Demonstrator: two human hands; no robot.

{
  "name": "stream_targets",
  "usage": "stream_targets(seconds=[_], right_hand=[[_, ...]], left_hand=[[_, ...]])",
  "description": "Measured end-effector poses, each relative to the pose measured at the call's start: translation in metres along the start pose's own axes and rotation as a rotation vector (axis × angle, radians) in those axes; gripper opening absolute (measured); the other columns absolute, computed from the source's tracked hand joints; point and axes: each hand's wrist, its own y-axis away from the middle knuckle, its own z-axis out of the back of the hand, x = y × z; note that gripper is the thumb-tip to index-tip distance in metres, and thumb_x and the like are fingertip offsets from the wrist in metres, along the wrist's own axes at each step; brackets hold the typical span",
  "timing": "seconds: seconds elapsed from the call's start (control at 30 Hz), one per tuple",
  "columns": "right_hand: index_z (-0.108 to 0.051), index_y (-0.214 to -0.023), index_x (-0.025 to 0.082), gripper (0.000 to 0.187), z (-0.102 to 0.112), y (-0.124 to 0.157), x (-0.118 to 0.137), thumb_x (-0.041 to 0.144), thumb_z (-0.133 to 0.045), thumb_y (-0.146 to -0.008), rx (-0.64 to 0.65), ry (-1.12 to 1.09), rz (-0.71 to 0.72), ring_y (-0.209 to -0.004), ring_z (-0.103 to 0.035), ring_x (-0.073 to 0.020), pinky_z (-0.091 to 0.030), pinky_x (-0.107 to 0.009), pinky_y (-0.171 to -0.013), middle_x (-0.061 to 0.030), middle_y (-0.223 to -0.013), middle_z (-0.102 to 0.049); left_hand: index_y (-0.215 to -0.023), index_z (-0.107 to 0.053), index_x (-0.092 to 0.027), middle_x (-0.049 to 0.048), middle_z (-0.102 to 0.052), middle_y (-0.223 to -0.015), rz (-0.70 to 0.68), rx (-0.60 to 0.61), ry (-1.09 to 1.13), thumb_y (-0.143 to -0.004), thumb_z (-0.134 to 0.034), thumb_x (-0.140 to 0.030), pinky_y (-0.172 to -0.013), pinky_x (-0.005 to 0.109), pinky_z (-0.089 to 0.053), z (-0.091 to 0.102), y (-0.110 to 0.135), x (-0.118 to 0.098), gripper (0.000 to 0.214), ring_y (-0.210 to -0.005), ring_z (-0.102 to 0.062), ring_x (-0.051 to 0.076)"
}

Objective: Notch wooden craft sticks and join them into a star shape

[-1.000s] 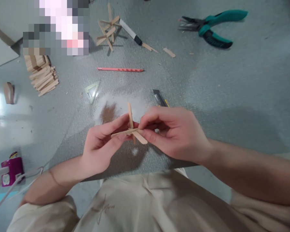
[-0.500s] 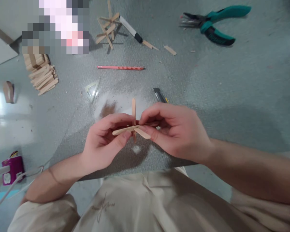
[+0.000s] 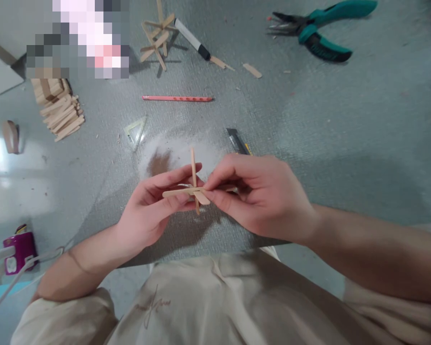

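Note:
Between my hands, above the table's front part, are crossed wooden craft sticks (image 3: 193, 167) that meet near the middle. My left hand (image 3: 149, 203) pinches a roughly level stick, thumb on its near side. From the right, my right hand (image 3: 260, 194) grips the sticks near the crossing with thumb and forefinger; its other fingers are curled and partly hidden. One stick points away from me, and a short end slants toward my right thumb. Just beyond my right hand lies a utility knife (image 3: 237, 140), its near end hidden by the hand.
A pink pencil (image 3: 177, 98) and a clear set square (image 3: 135, 132) lie farther off. Stacked craft sticks (image 3: 62, 112) are at left. A crossed-stick piece (image 3: 160, 36), a white-and-black pen-shaped tool (image 3: 192, 38) and teal-handled pliers (image 3: 309, 28) are at the back. A purple power block (image 3: 20, 253) stands lower left.
The craft sticks have turned and shifted slightly left, so the slanting end shows shorter. My left hand has moved a little left, its fingers straighter; my right fingertips sit closer to the crossing.

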Motion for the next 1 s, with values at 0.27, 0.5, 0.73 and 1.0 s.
stream_targets(seconds=[0.27, 0.5, 0.73, 1.0], right_hand=[[-0.064, -0.073, 0.023, 0.018, 0.005, -0.005, 0.0, 0.008, -0.065, -0.085, 0.096, -0.001, 0.013, -0.047, -0.05, -0.0087, -0.036, -0.026, -0.042, 0.0042, -0.061, -0.066], [-0.061, -0.069, 0.022, 0.021, 0.008, -0.007, -0.005, 0.011, -0.065, -0.087, 0.11, 0.062, 0.143, -0.051, -0.056, -0.009, -0.04, -0.025, -0.047, 0.0038, -0.062, -0.068], [-0.062, -0.071, 0.025, 0.022, 0.007, -0.004, -0.007, 0.014, -0.063, -0.09, 0.111, 0.182, 0.178, -0.057, -0.063, -0.0121, -0.045, -0.028, -0.052, 0.0024, -0.067, -0.071], [-0.058, -0.072, 0.026, 0.022, 0.005, -0.001, -0.009, 0.012, -0.06, -0.089, 0.099, 0.196, 0.244, -0.062, -0.066, -0.0128, -0.047, -0.028, -0.055, 0.0029, -0.069, -0.072]], left_hand=[[-0.119, -0.076, -0.03, 0.0026, -0.08, -0.106, -0.106, -0.023, -0.123, -0.09, -0.075, -0.019, -0.082, 0.021, -0.063, 0.001, 0.007, 0.006, 0.031, -0.088, -0.076, 0.012], [-0.111, -0.078, -0.027, 0.0012, -0.081, -0.101, 0.007, -0.052, 0.028, -0.084, -0.08, -0.018, -0.078, 0.02, -0.063, -0.007, 0.004, 0.0, 0.029, -0.084, -0.077, 0.012], [-0.122, -0.074, -0.029, 0.0017, -0.079, -0.109, -0.103, 0.013, -0.123, -0.092, -0.072, -0.016, -0.085, 0.018, -0.062, 0.0, 0.008, 0.005, 0.032, -0.093, -0.076, 0.011], [-0.132, -0.067, -0.03, 0.0057, -0.074, -0.127, -0.234, 0.026, -0.317, -0.098, -0.064, -0.018, -0.097, 0.029, -0.061, 0.003, 0.016, 0.012, 0.037, -0.11, -0.074, 0.018]])
